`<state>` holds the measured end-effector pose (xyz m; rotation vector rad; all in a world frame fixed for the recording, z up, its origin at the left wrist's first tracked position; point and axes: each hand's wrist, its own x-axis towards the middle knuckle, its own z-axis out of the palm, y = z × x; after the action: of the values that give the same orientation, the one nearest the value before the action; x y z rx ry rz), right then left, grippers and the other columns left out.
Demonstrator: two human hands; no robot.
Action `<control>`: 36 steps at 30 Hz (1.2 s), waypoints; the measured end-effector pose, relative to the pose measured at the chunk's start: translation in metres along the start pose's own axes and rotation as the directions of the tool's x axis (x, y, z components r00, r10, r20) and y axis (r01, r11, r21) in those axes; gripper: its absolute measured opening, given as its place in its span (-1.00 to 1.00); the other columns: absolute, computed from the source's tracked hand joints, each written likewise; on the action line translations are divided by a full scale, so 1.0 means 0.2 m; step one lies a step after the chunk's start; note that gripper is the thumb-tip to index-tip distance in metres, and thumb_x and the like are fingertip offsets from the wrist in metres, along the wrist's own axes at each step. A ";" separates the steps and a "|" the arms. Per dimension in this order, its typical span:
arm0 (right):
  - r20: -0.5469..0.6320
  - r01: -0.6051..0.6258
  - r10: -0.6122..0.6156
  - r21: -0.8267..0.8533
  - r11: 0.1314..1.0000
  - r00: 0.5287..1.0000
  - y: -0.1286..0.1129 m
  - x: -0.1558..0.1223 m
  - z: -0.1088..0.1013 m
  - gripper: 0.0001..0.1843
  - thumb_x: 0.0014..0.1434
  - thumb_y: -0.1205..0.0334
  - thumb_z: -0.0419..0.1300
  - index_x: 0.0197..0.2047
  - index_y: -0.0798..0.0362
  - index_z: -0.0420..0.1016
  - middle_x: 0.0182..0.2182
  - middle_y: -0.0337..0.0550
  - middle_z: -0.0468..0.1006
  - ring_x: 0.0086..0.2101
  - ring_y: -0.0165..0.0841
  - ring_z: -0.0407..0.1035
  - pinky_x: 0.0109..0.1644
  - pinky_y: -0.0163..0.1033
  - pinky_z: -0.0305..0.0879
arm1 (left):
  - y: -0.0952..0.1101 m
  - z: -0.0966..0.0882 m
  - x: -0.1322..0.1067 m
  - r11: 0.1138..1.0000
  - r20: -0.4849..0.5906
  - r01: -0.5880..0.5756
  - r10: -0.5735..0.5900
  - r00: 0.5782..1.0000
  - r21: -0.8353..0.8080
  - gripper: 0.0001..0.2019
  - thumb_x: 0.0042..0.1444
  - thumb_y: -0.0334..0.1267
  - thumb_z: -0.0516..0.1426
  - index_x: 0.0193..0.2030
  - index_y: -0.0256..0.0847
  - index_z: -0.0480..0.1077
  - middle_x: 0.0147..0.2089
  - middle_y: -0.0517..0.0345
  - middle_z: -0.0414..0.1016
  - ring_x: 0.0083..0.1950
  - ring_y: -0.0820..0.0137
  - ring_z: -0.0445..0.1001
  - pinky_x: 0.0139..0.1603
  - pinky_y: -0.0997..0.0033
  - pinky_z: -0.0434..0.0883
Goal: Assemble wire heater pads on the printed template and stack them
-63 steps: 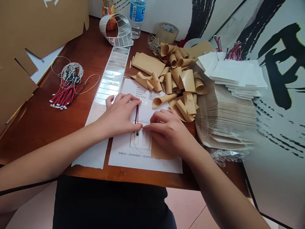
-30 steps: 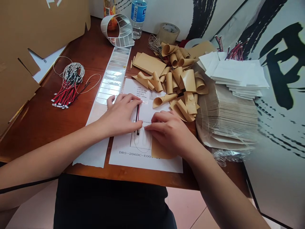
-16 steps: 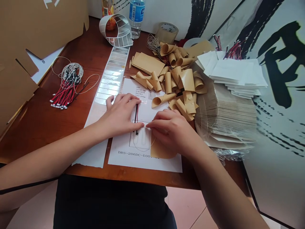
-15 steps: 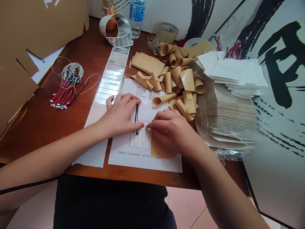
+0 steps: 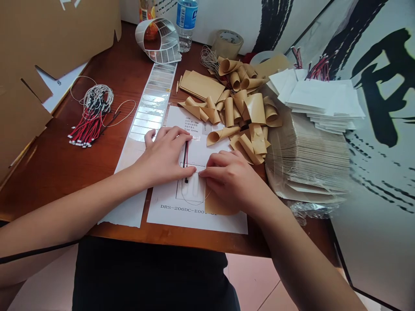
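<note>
A printed white template sheet [image 5: 194,216] lies at the table's front edge. On it a red-and-black wire lead [image 5: 186,152] runs down to a thin wire loop [image 5: 193,199] inside a drawn box. My left hand [image 5: 164,155] lies flat with fingers spread, pressing the lead down, thumb tip at the box's top. My right hand [image 5: 231,179] is curled, fingertips pinched together at the box's upper right, over a tan backing paper [image 5: 215,206]. Whatever the fingertips hold is hidden.
Curled tan backing papers [image 5: 240,114] pile up behind the sheet. A tall stack of flat pads [image 5: 308,157] with white pieces [image 5: 320,101] on top stands at the right. A bundle of wire leads [image 5: 90,116], a silver label strip [image 5: 152,103], a tape roll [image 5: 228,43] and a water bottle [image 5: 185,21] lie further back.
Hardly anything differs. My right hand has shifted by a finger's width at the box's top edge; my left hand stays pressed on the lead.
</note>
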<state>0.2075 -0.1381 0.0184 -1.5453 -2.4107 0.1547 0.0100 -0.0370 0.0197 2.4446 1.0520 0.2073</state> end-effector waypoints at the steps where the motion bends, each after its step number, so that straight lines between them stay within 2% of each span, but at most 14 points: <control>1: 0.004 -0.002 0.002 -0.008 1.000 1.000 0.00 0.00 0.00 -0.70 0.34 0.40 0.16 -0.35 0.02 0.68 -0.40 -0.14 0.50 -0.35 -0.32 0.22 -0.16 -0.13 0.04 | 0.00 0.00 0.00 1.000 0.002 0.001 -0.001 1.000 0.001 -0.32 0.06 0.05 0.30 0.30 -0.13 0.36 0.39 -0.05 0.34 0.43 -0.09 0.17 0.48 -0.27 -0.10; 8: 0.024 -0.017 0.018 -0.014 1.000 1.000 -0.02 0.00 0.00 -0.69 0.36 0.40 0.13 -0.32 0.01 0.67 -0.38 -0.15 0.50 -0.36 -0.33 0.17 -0.13 -0.12 0.00 | 0.02 -0.01 -0.01 1.000 0.006 0.009 -0.009 1.000 0.000 -0.41 0.18 0.05 0.18 0.30 -0.15 0.35 0.42 -0.06 0.33 0.47 -0.06 0.15 0.49 -0.30 -0.09; 14: 0.010 -0.034 0.034 0.031 0.999 0.999 -0.01 0.00 0.00 -0.72 0.32 0.43 0.14 -0.31 0.03 0.67 -0.38 -0.14 0.51 -0.33 -0.31 0.30 -0.14 -0.13 0.06 | 0.03 0.01 -0.01 0.999 -0.032 -0.008 0.009 0.999 0.034 -0.33 0.07 0.06 0.26 0.28 -0.20 0.35 0.39 -0.12 0.34 0.42 -0.08 0.19 0.47 -0.31 -0.08; 17: -0.007 -0.028 0.029 0.094 0.995 1.000 0.00 0.00 -0.02 -0.75 0.28 0.46 0.16 -0.25 0.04 0.68 -0.38 -0.14 0.54 -0.31 -0.30 0.37 -0.16 -0.16 0.11 | 0.02 0.01 0.00 0.999 -0.036 0.000 0.002 0.999 0.043 -0.34 0.06 0.07 0.27 0.26 -0.20 0.36 0.37 -0.11 0.36 0.40 -0.09 0.20 0.47 -0.30 -0.09; 21: -0.060 -0.021 0.030 0.156 0.988 0.998 0.02 -0.01 -0.04 -0.77 0.28 0.45 0.19 -0.27 0.04 0.68 -0.40 -0.16 0.54 -0.32 -0.32 0.41 -0.18 -0.18 0.16 | 0.02 0.01 0.00 0.999 -0.034 -0.008 0.010 0.999 0.044 -0.33 0.07 0.09 0.28 0.26 -0.19 0.36 0.37 -0.11 0.36 0.40 -0.09 0.21 0.48 -0.33 -0.13; 30: -0.007 -0.021 0.023 0.157 0.987 1.000 0.03 0.00 -0.01 -0.70 0.28 0.46 0.17 -0.24 0.00 0.73 -0.37 -0.15 0.53 -0.33 -0.34 0.39 -0.20 -0.18 0.17 | 0.03 0.01 -0.01 0.999 -0.029 -0.008 0.009 1.000 0.049 -0.35 0.08 0.06 0.28 0.27 -0.16 0.35 0.37 -0.10 0.34 0.41 -0.09 0.20 0.49 -0.32 -0.16; 36: -0.006 -0.024 0.025 0.090 0.996 1.000 0.02 -0.01 0.00 -0.72 0.28 0.45 0.17 -0.26 0.02 0.72 -0.38 -0.15 0.49 -0.34 -0.34 0.35 -0.20 -0.17 0.14 | 0.03 0.00 0.00 0.999 -0.009 0.020 -0.019 1.000 0.025 -0.37 0.13 0.08 0.24 0.28 -0.14 0.35 0.40 -0.09 0.32 0.44 -0.08 0.16 0.49 -0.28 -0.09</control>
<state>0.2118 -0.1376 0.0172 -1.5334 -2.3466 0.2581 0.0134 -0.0409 0.0218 2.4573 1.0884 0.2001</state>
